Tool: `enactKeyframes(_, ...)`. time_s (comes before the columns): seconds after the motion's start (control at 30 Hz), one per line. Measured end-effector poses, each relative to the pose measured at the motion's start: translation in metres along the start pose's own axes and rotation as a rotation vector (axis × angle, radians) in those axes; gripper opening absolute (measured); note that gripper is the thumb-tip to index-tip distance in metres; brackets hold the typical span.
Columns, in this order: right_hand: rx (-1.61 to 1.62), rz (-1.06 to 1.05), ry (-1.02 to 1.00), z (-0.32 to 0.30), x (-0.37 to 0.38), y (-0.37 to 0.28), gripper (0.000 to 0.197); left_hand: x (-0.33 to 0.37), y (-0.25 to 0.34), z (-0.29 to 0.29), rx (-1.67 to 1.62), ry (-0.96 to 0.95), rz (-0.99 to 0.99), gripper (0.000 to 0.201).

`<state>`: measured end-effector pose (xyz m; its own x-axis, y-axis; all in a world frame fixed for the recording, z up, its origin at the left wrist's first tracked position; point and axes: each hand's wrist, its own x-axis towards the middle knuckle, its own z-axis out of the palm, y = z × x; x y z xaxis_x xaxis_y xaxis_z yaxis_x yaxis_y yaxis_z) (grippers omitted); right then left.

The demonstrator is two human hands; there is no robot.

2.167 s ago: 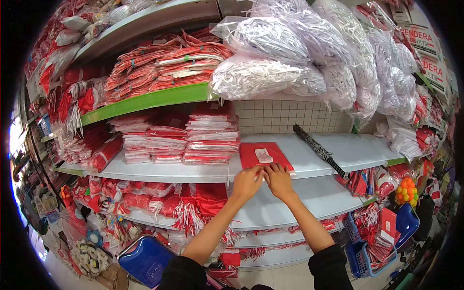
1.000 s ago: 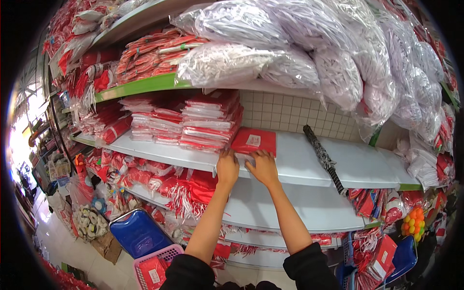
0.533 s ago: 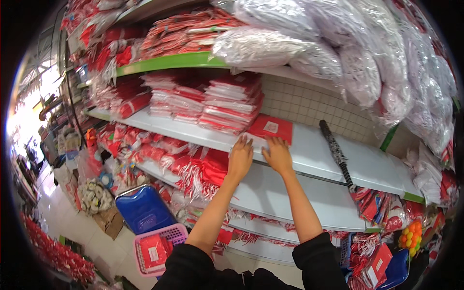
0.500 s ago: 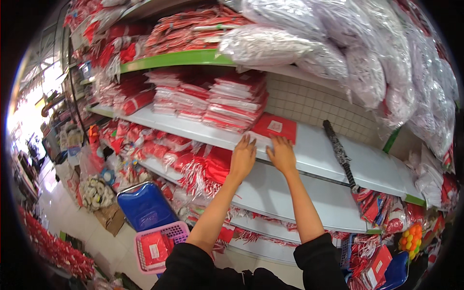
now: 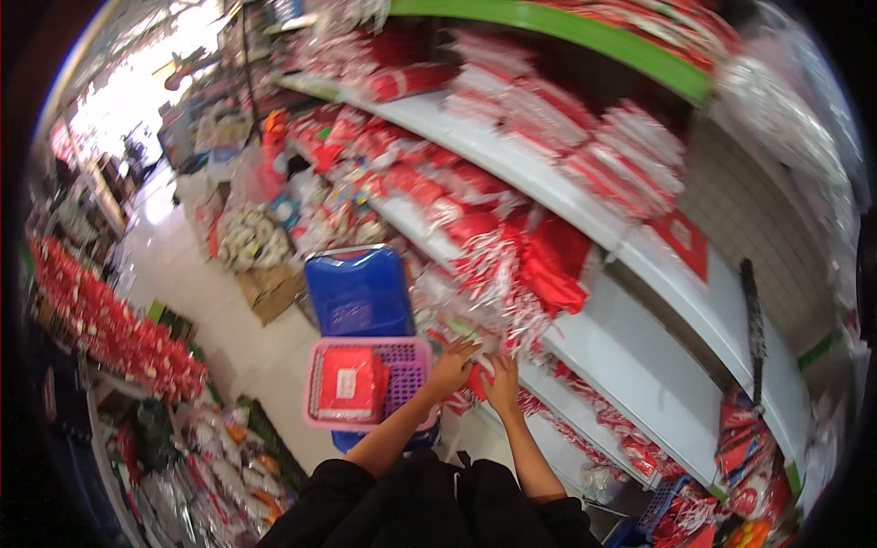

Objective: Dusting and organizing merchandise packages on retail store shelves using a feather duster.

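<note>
My left hand (image 5: pixel 452 368) hovers just right of a pink plastic basket (image 5: pixel 320 420), fingers stretched out. Close beside it is my right hand (image 5: pixel 501 385), its fingers extended upward and slightly blurred. Red and white goods show behind and between the hands; I make out nothing gripped. Inside the basket lie flat red packets (image 5: pixel 347 388) in clear wrap with a white label. A single red packet (image 5: pixel 681 242) rests on the grey shelf (image 5: pixel 521 160), beside stacks of red and white wrapped packets (image 5: pixel 630 164).
A blue plastic seat (image 5: pixel 359 290) stands behind the basket. Red and white tasselled goods (image 5: pixel 493 274) hang over a lower shelf. A dark furled umbrella-like thing (image 5: pixel 753 329) leans at the right. Piled bags (image 5: pixel 251 237) and a red garland (image 5: pixel 119 320) line the tiled floor (image 5: pixel 224 338).
Both hands have left the red packet on the shelf and come down beside the pink basket. The view has turned left and downward. The packet stays on the shelf.
</note>
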<state>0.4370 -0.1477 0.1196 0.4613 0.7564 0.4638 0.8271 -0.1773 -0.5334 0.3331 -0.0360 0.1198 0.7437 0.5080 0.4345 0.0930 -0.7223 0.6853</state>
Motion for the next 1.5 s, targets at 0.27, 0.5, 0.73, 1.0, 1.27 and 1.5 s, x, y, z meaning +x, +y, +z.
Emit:
enactKeyframes(0.27,0.172,0.001,-0.851,0.160,-0.075,-0.038,0.043,-0.227,-0.155,-0.084,0.190,-0.374,-0.747,0.038)
enactKeyframes(0.5,0.416,0.289,-1.128,0.236,-0.101,-0.068,0.045,-0.277,-0.161,-0.116,0.124,-0.071,-0.991,0.045)
enactKeyframes(0.73,0.391,0.502,-0.969,0.272,-0.125,-0.098,0.053,-0.307,-0.172,-0.098,0.345,0.044,-1.293,0.074)
enactKeyframes(1.0,0.655,1.187,-0.614,0.294,-0.142,-0.109,0.060,-0.303,-0.175,-0.119,0.144,-0.012,-1.187,0.041)
enactKeyframes(1.27,0.139,1.084,-0.541,0.318,-0.154,-0.051,0.062,-0.278,-0.180,-0.106,0.103,-0.084,-1.151,0.036)
enactKeyframes(1.5,0.352,0.843,-0.825,0.291,-0.120,-0.082,0.038,-0.292,-0.195,-0.125,0.192,-0.211,-1.478,0.048)
